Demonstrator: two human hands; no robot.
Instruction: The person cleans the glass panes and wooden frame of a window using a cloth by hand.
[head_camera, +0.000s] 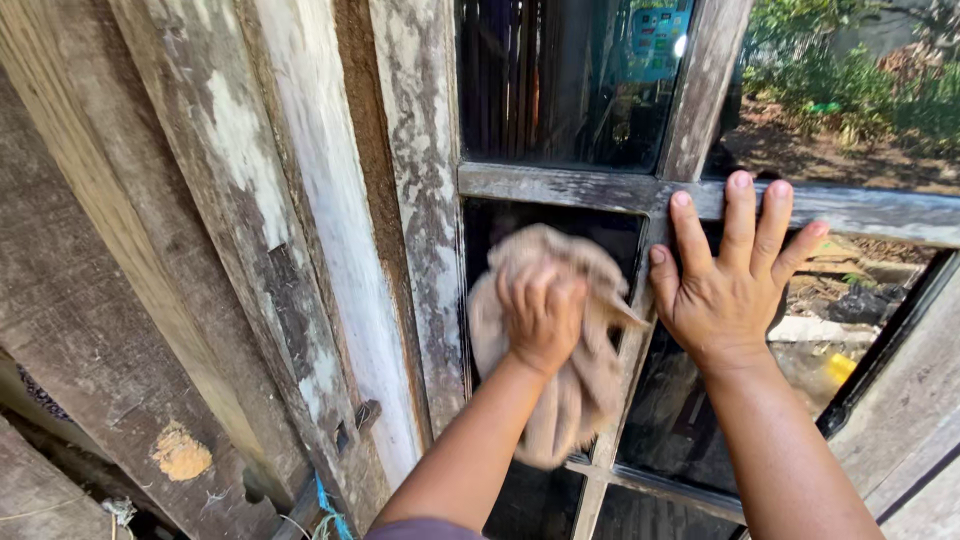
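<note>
Head view shows a tan cloth (560, 370) in the middle of the frame, pressed flat on a dark glass pane (620, 240). The left hand (542, 315) is closed on the cloth, bunching it so it stays put. Just right, the right hand (728, 280) lies open, fingers spread on the grey wood frame (560, 185), likely to steady it. Old planks (200, 250) fill the left.

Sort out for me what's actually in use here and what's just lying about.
In use:
- left hand pressing a beige cloth on a dark glass pane
- right hand flat on the weathered window frame

Lying about:
- blue string at the wall's foot
- yellow object and debris seen through the glass
- green bushes
</note>
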